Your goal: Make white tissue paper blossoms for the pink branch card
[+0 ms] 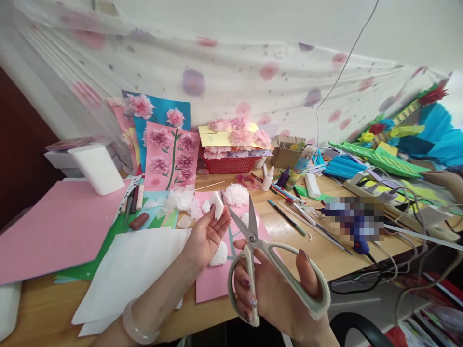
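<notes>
Between the thumb and fingers of my left hand (208, 236) is a small folded stack of white tissue paper (218, 206). My right hand (275, 289) grips a pair of scissors (252, 238) by its pale handles, with the blades spread apart and pointing away from me, close to the left fingertips. Beneath both hands lies a pink sheet (210, 284) with a painted stem, partly covered by my hands. A fluffy white paper flower (236, 194) sits at its top end. Another white paper piece (219, 255) lies beside my left wrist.
Large white sheets (126, 274) and a pink board (61, 226) lie at left. Cut tissue squares (181, 200) are scattered behind my left hand. A red basket (229, 165) stands at the back. Pens, a glue gun (358, 231) and cables lie right, near another person's hand (443, 179).
</notes>
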A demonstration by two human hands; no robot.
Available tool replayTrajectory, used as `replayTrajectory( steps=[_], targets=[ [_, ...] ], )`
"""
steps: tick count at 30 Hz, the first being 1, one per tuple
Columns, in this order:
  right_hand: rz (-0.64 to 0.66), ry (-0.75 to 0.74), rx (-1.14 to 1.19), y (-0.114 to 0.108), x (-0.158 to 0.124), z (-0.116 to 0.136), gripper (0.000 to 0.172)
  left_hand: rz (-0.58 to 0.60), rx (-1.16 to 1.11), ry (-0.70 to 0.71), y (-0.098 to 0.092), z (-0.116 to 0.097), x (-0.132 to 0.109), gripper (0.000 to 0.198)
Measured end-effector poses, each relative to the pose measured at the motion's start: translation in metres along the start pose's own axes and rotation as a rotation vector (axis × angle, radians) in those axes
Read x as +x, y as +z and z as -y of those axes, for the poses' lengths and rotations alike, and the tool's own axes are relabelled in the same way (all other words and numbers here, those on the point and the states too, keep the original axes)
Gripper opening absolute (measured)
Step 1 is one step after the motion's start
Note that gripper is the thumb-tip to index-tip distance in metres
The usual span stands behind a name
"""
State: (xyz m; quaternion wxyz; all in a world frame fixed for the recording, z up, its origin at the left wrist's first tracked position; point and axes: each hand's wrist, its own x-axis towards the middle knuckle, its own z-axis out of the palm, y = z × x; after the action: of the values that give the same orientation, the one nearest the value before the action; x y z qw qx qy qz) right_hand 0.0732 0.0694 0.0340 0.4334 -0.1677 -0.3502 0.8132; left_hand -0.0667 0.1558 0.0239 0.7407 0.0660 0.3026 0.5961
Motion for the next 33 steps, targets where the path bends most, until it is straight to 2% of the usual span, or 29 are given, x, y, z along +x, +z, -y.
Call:
replayTrajectory(
  steps=[7, 13, 16, 19, 24, 33],
  targets=[
    [0.037, 0.036, 0.126, 0.001, 0.003, 0.003, 0.063, -0.003, 0.02, 0.021, 0.0, 0.001, 0.001, 0.015],
    [0.018, 0.043, 0.101, -0.005, 0.001, 0.004, 0.063, 0.013, 0.051, 0.051, -0.004, 0.002, 0.003, 0.012],
    [-0.017, 0.047, 0.068, -0.006, 0.001, 0.003, 0.064, 0.057, 0.085, 0.084, -0.006, 0.004, 0.004, 0.008],
    [0.002, 0.046, 0.071, -0.008, 0.0, 0.002, 0.063, 0.101, 0.133, 0.116, -0.008, 0.004, 0.003, 0.006],
    [0.096, 0.038, 0.142, -0.014, -0.001, 0.002, 0.055, 0.197, 0.222, 0.153, -0.007, 0.002, -0.001, 0.015],
    [0.108, -0.006, 0.161, -0.019, 0.004, -0.001, 0.037, 0.352, 0.484, 0.183, -0.007, 0.009, -0.008, 0.016]
  ],
)
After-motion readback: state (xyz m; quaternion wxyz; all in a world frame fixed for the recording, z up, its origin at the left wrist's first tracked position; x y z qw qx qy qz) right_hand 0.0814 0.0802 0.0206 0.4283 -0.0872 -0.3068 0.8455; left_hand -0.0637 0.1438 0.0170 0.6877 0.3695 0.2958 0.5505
